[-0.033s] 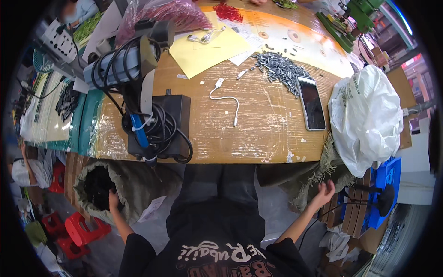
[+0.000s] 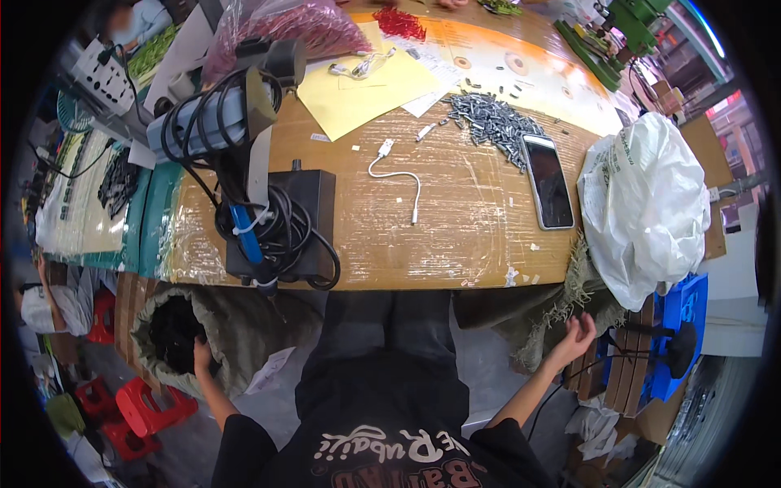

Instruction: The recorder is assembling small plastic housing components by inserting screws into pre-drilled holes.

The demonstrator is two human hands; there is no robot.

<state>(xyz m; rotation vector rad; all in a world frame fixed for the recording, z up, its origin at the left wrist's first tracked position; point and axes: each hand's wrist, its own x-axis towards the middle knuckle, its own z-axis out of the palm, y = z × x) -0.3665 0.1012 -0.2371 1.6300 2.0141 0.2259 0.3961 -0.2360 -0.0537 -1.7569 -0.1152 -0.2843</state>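
My left hand [image 2: 202,355] is at the inner edge of an upright sack [image 2: 224,342] on the left, below the table. Dark black material [image 2: 172,329], too dark to make out, fills the sack's mouth. The fingers reach in at the rim, and whether they grip anything is hidden. On the right, my right hand [image 2: 576,339] is raised with its fingers loosely bent and apart, nothing visible in them. Close beside it hangs a frayed olive sackcloth [image 2: 541,325]. A short white USB cable [image 2: 407,176] lies on the table [image 2: 455,252] ahead of me.
A black box [image 2: 317,203] with coiled black cables stands at the table's left. A pile of small grey metal pieces [image 2: 492,118] lies near a phone [image 2: 550,183]. A white plastic bag [image 2: 647,211] bulges over the right corner. Red stools [image 2: 150,407] stand at lower left.
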